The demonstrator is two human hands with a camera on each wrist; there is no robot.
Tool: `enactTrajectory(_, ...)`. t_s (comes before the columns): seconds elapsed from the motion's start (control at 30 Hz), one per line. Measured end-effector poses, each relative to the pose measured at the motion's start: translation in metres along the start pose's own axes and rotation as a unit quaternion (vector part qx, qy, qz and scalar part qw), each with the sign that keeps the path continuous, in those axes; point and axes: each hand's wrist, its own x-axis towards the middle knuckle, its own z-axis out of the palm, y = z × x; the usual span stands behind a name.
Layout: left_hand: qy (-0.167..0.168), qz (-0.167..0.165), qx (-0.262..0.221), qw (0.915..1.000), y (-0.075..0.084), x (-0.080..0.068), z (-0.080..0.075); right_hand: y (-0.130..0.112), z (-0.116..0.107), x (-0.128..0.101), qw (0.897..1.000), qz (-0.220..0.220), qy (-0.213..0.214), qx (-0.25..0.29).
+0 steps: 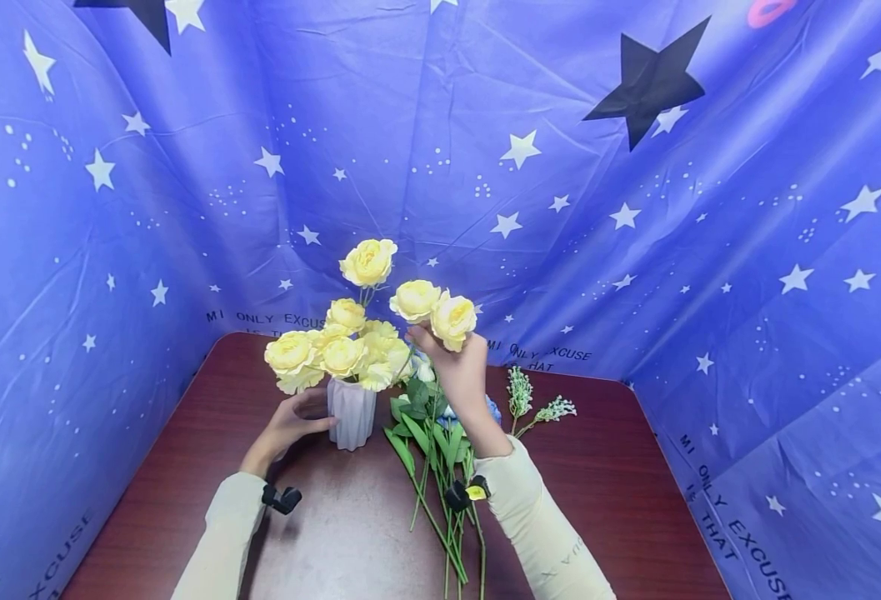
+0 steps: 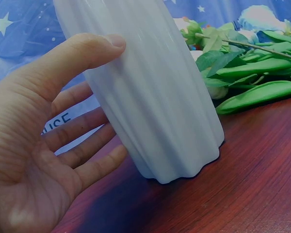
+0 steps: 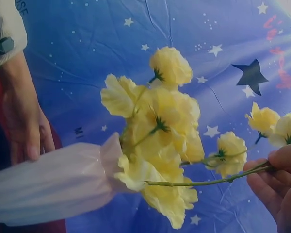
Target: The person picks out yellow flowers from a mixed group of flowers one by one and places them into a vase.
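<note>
A white fluted vase (image 1: 352, 415) stands on the table, filled with several yellow artificial flowers (image 1: 342, 354). My left hand (image 1: 290, 427) holds the vase from its left side, the thumb (image 2: 99, 51) lying on its front and the other fingers reaching behind it. My right hand (image 1: 464, 375) pinches the green stem (image 3: 203, 183) of a yellow flower spray (image 1: 453, 319) between thumb and fingertips. In the right wrist view the cut end of that stem overlaps the flowers near the vase's mouth, and its blooms (image 3: 264, 119) are up by the hand.
Right of the vase, a pile of long green stems and leaves (image 1: 428, 442) lies on the dark red table (image 1: 598, 492). Blue blooms (image 1: 493, 410) and small white-flowered sprigs (image 1: 556, 408) lie beyond my right wrist. A blue star-patterned cloth (image 1: 425, 150) surrounds the table.
</note>
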Motion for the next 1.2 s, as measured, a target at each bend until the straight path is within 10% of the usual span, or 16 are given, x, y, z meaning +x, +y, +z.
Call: enactTrajectory(1.2,-0.002,0.008,-0.025,0.9997,-0.002,0.001,0.000,0.042,0.040,-0.010,0.996,-0.079,0.037,0.020)
